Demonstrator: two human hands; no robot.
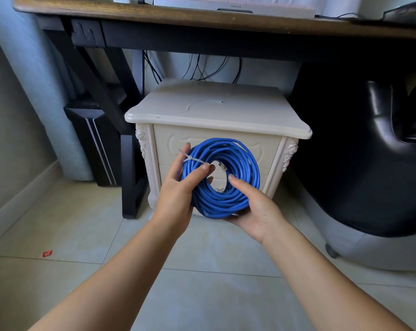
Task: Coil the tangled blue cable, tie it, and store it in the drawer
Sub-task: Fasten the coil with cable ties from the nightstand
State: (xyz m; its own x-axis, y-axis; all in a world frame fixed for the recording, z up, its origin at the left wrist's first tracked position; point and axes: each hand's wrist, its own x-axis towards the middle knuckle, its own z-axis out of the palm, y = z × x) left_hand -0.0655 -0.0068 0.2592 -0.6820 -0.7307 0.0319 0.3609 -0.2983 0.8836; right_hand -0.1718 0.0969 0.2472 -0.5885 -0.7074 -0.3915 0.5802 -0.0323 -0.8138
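Above the tiled floor (70,225), before the cream nightstand (250,113), our left hand (178,194) and right hand (258,215) curl round the blue cable coil (226,201) mid-frame, beside its white zip tie (193,160); we judge it light and springy, best held across all loops.

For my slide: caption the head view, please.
Left hand and right hand hold a coiled blue cable, bound by a white plastic zip tie, before a cream cabinet.

A pale tiled floor (202,295) carries a cream cabinet (250,111), a dark-legged desk (154,17), a black tower (99,144), a black chair (369,163) and a small red scrap (47,253). A white tie (207,103) lies on the cabinet's top, a keyboard (233,5) on the desk.
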